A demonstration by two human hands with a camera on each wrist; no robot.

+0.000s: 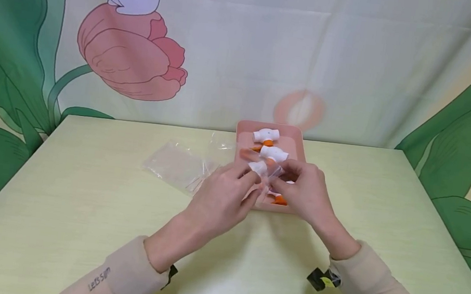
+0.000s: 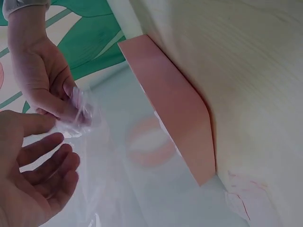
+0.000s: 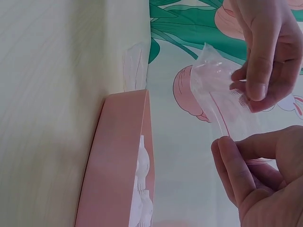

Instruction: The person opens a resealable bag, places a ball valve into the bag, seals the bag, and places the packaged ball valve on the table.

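Note:
Both hands hold a clear plastic zip bag above the pink tray, with a red line along its mouth. My right hand pinches the bag at one end of that line, seen closest in the right wrist view. My left hand pinches the bag's other side between thumb and fingers; its remaining fingers are loosely bent in the left wrist view. White plastic valves with orange handles lie in the tray. The hands and the bag partly hide the nearer valves.
More clear plastic bags lie flat on the pale table, left of the tray. Behind the table hangs a printed curtain, close to the tray's far end.

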